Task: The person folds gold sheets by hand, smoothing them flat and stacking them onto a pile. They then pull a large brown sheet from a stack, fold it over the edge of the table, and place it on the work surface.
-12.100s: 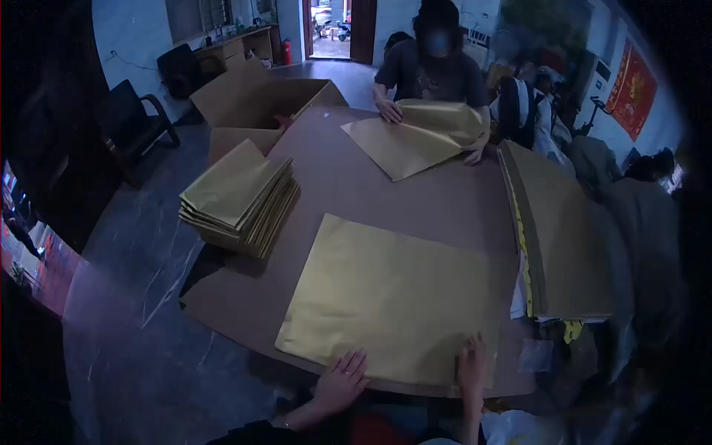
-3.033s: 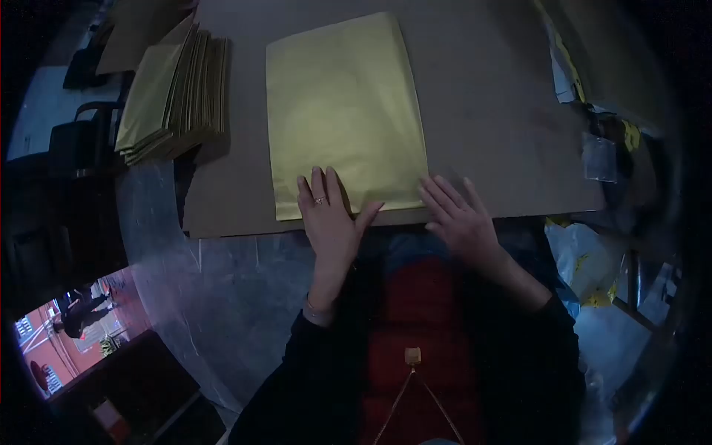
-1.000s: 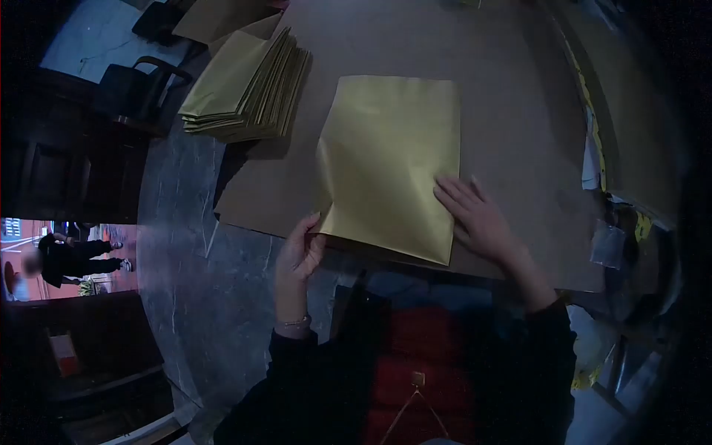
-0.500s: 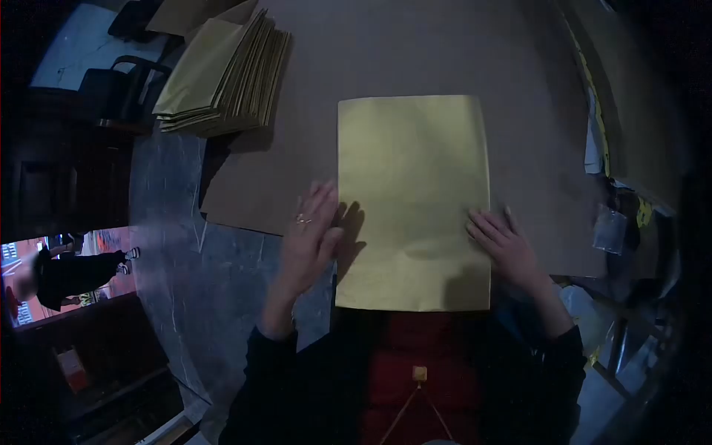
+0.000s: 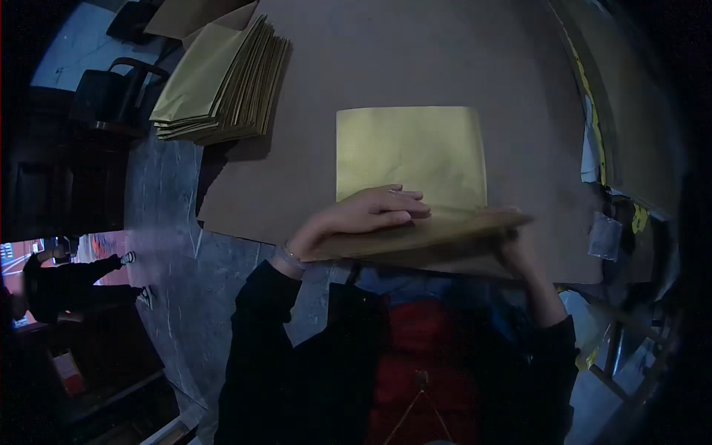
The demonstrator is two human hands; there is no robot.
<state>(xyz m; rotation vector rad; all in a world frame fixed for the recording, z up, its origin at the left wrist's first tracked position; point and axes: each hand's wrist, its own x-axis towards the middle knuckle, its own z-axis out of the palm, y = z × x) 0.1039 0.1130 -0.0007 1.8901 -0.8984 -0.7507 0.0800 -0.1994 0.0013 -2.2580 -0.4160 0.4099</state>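
A flat, yellow-brown kraft paper envelope lies in front of me, its near part bent up off the board. My left hand rests on it near the bend, fingers stretched out and pointing right. At the right end of the lifted flap, my right hand grips the edge; its fingers are partly hidden and blurred. A stack of similar kraft paper envelopes stands at the upper left.
Brown cardboard covers the work surface. On the right lies a small clear plastic bag beside a raised cardboard side with yellow tape. To the left, a person walks past on the grey floor, near a dark chair.
The envelope's near part has come up off the surface and bent away from me. My left hand has moved right onto it, and my right hand now grips its edge. The person has shifted.
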